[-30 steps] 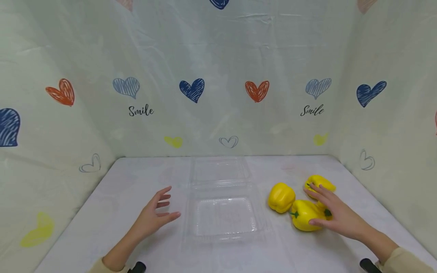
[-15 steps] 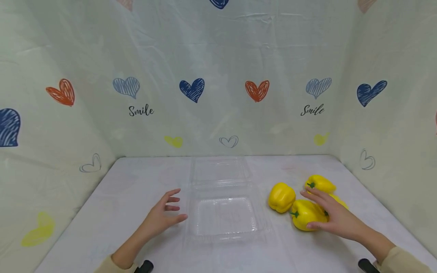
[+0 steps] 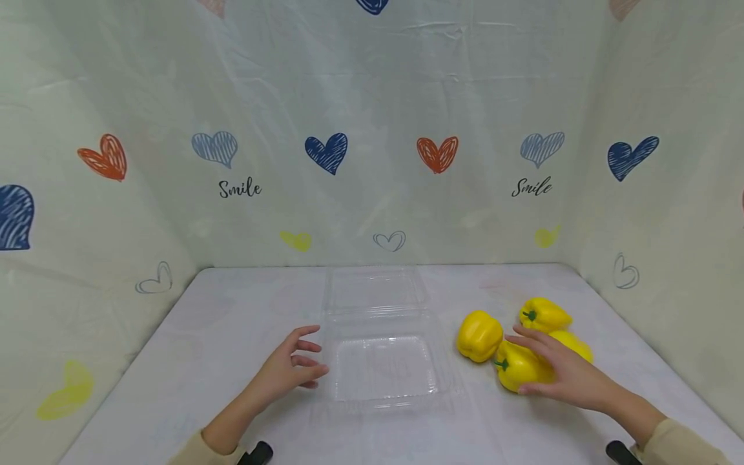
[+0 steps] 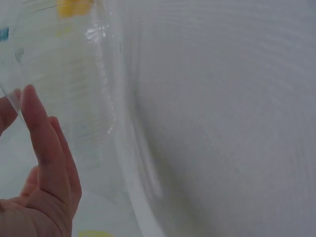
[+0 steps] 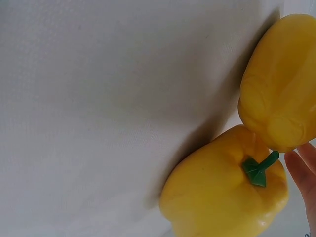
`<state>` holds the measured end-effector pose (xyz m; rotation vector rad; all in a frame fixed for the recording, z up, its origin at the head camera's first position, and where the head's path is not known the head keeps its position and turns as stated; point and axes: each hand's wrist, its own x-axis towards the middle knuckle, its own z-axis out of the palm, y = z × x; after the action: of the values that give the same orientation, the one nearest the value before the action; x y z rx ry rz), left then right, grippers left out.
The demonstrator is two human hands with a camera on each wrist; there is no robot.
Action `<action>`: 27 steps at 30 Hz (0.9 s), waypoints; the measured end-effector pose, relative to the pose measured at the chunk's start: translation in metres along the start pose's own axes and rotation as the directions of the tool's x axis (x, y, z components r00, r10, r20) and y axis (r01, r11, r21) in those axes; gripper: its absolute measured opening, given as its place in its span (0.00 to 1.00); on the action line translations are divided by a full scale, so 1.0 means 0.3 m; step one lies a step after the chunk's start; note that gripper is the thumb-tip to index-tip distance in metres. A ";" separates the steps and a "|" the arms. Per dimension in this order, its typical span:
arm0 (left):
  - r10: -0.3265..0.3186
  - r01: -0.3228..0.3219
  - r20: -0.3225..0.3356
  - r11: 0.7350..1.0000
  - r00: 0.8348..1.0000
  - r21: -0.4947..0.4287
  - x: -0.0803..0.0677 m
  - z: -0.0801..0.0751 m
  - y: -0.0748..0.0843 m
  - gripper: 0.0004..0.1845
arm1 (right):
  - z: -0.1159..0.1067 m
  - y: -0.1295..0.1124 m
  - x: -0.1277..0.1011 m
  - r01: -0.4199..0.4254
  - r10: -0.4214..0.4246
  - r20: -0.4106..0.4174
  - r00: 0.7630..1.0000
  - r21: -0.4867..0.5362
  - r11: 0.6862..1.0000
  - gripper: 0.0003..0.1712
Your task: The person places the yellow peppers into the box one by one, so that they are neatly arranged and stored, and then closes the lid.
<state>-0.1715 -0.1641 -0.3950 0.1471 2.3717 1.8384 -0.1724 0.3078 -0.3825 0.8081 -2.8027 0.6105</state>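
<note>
My left hand point(image 3: 285, 373) is at the left edge of a clear plastic container point(image 3: 383, 405), which lies unfolded with its lid point(image 3: 374, 294) away from me. In the left wrist view the rim passes between its fingertips point(image 4: 30, 98), which pinch it lightly. My right hand point(image 3: 575, 378) is over the nearest yellow bell pepper point(image 3: 516, 371), thumb at its near side and fingers spread toward the far side. The right wrist view shows fingertips point(image 5: 296, 165) close by that pepper's green stem point(image 5: 256, 173).
Left of the nearest pepper sits another yellow bell pepper point(image 3: 479, 336). One more bell pepper point(image 3: 545, 314) lies farther back, and another point(image 3: 575, 345) is partly covered by my right hand. A printed curtain point(image 3: 372, 206) surrounds the white table point(image 3: 232, 310) on three sides.
My left hand has moved right to the container's edge, its fingers drawing slightly together. My right hand has shifted a little left over the nearest pepper. Peppers and container stay put.
</note>
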 end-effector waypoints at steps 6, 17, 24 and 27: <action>-0.014 0.015 0.015 0.999 1.000 -0.050 0.008 0.002 -0.007 0.39 | -0.002 -0.005 -0.001 -0.021 0.021 0.038 0.999 0.000 1.000 0.40; -0.064 0.065 0.014 0.996 0.998 -0.060 0.005 0.001 -0.001 0.38 | -0.009 0.011 0.000 0.114 -0.116 -0.002 0.993 -0.134 0.984 0.36; -0.075 0.076 0.024 0.995 0.997 -0.061 0.010 -0.001 -0.002 0.38 | -0.012 0.016 0.007 0.121 -0.123 0.001 0.992 -0.146 0.982 0.36; -0.070 0.072 0.032 0.995 0.997 -0.062 0.011 -0.002 0.002 0.37 | -0.017 0.013 0.010 0.109 -0.107 0.017 0.994 -0.138 0.984 0.35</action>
<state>-0.1748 -0.1641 -0.3944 0.0823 2.2651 1.8631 -0.1768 0.3116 -0.3784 0.9291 -2.7508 0.3909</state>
